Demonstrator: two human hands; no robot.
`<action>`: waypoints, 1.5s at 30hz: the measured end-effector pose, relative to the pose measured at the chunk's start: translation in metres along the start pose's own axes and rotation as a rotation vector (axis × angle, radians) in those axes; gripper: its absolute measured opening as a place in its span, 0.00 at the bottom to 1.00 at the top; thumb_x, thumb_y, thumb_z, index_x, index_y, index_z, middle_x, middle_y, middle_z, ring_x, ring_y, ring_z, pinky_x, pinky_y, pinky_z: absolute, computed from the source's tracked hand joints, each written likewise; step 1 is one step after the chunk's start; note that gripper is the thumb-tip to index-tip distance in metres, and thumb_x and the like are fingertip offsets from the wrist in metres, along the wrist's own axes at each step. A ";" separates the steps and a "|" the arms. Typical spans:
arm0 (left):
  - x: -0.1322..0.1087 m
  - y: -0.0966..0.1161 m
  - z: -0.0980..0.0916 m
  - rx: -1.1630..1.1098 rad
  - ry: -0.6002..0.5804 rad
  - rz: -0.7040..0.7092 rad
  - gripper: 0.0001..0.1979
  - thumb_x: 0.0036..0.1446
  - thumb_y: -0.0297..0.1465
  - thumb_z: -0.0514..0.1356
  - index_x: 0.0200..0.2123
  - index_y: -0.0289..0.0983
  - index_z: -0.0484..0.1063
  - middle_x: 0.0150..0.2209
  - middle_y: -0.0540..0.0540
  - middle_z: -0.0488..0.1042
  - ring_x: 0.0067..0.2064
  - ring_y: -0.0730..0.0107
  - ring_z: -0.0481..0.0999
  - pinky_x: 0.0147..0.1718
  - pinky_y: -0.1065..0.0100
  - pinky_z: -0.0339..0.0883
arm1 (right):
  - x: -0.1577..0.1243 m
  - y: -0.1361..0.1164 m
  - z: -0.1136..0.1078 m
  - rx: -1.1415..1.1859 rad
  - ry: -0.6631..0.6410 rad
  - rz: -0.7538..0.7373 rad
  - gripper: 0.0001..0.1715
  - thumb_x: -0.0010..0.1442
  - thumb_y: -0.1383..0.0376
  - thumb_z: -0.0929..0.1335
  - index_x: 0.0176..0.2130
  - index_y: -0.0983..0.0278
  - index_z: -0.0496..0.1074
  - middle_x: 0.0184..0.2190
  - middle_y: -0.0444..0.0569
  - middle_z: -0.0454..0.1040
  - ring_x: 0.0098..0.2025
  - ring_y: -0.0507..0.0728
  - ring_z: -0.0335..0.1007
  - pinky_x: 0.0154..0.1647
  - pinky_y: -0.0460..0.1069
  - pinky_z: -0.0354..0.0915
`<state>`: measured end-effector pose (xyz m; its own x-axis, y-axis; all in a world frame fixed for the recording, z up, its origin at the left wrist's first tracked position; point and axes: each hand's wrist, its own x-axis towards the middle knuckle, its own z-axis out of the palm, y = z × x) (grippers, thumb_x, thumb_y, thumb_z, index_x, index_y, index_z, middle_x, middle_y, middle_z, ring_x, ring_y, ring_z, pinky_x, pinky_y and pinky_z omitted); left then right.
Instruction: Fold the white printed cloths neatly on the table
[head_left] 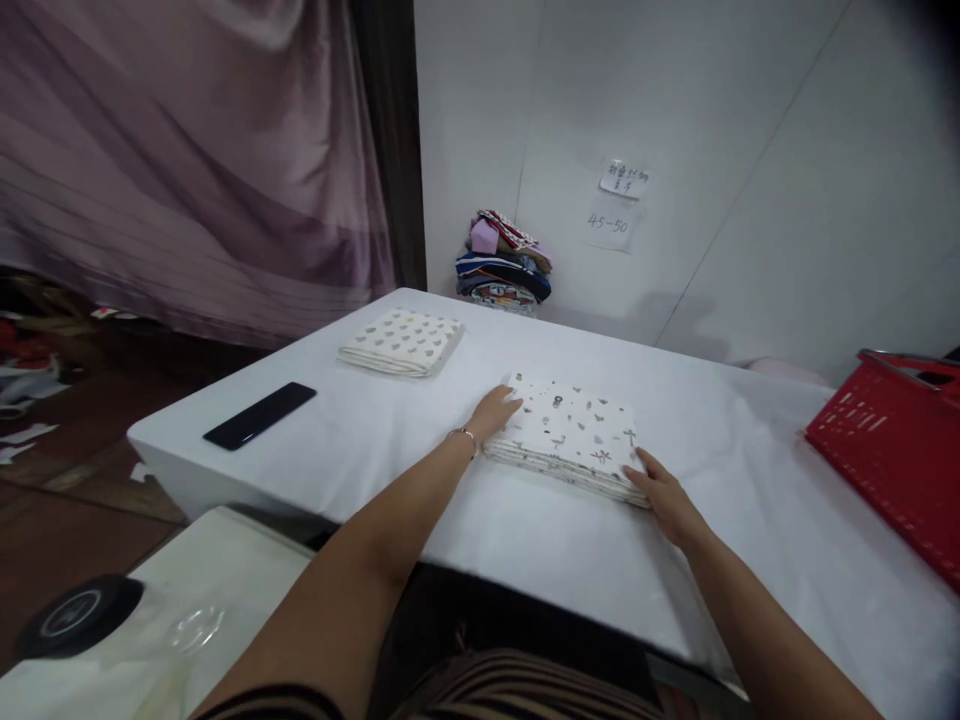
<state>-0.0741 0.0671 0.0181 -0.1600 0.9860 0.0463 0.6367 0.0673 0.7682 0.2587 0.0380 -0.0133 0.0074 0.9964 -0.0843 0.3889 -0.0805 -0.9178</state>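
Observation:
A folded white cloth with small printed figures (571,432) lies on the white table (420,480) in front of me. My left hand (491,410) rests against its left edge, fingers stretched and close together, a bracelet on the wrist. At the cloth's near right corner my right hand (664,497) lies with fingers extended against the edge. Neither hand lifts the cloth.
A second folded cloth with a heart print (403,341) lies farther left. A black phone (259,414) sits near the table's left edge. A red basket (896,440) stands at the right. A pile of coloured fabrics (504,262) leans on the wall behind.

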 end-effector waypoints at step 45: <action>-0.087 0.033 0.038 0.270 0.067 0.409 0.11 0.59 0.38 0.54 0.39 0.46 0.76 0.44 0.51 0.75 0.49 0.66 0.68 0.54 0.60 0.53 | -0.006 -0.044 0.040 -0.627 -0.093 -0.780 0.17 0.63 0.59 0.59 0.41 0.59 0.74 0.42 0.48 0.76 0.49 0.58 0.65 0.53 0.55 0.56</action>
<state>-0.0098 -0.0106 0.0152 0.1010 0.9284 0.3576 0.8286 -0.2774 0.4862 0.2047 0.0350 0.0124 -0.5179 0.7569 0.3986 0.6694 0.6487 -0.3620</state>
